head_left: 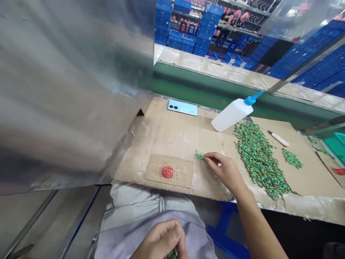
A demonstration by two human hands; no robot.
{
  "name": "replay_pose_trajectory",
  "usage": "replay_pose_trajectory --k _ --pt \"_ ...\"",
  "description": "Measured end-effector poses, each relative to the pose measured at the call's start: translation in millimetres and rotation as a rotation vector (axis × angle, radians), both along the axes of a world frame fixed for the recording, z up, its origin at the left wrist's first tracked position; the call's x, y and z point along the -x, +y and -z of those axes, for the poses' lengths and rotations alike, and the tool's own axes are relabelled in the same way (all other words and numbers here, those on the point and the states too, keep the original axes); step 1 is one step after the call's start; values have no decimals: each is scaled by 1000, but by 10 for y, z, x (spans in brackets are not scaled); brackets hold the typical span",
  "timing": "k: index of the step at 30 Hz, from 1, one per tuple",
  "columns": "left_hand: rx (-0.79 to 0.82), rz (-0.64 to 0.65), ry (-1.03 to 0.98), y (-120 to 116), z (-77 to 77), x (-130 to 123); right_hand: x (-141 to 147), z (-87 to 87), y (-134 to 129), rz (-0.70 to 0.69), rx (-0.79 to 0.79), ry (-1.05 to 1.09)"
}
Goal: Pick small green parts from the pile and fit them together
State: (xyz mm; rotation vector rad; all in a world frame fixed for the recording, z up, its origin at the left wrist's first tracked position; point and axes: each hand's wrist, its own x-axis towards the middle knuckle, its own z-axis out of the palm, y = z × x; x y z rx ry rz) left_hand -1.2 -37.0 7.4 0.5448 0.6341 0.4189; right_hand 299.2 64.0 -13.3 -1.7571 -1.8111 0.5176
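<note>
Apparently I'm at the picking-up step: my right hand point(226, 170) reaches to the edge of a small green cluster point(198, 155) on the surface point(175, 135). Its thumb and forefinger are drawn nearly together there; whether a piece is pinched between them I can't tell. My left hand point(164, 239), low over my lap, is curled around some green pieces point(173, 254). The red disc point(167, 172) lies on a cardboard sheet point(154, 173), near the cluster, and the large green pile point(260, 158) spreads off to my right. As I judge it, the next move calls for a light, precise fingertip pinch.
</note>
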Motion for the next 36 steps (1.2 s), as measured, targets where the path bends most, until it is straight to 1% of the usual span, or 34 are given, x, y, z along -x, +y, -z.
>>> replay_pose_trajectory --k 1,2,5,7,10,16,19,25,28,30,32,36 --pt "61 17 -43 35 27 -85 7 2 -16 13 5 10" --pt "78 15 -66 82 46 -153 17 5 -29 26 10 19" --pt "17 -40 -80 236 68 -239 48 16 -58 66 19 49" --pt "-46 -66 -47 298 70 -224 63 17 -75 87 21 67" --pt "-89 -79 23 305 90 -163 75 7 -96 108 37 86" --pt "-122 -71 119 250 205 -60 71 -12 -97 141 99 67" --pt "-115 -76 127 270 212 -30 59 -17 -83 132 93 43" --pt "-99 -161 205 335 81 9 18 -44 -16 43 71 64" --pt "-89 -142 227 348 43 3 46 -92 -31 -11 42 140" --pt "-109 -128 247 357 33 -28 139 -129 -96 -55 1 218" --pt "-191 -131 275 374 20 -78 303 -155 -204 -117 -41 306" --pt "-429 -158 339 433 -28 -158 708 -159 -442 -278 -87 467"
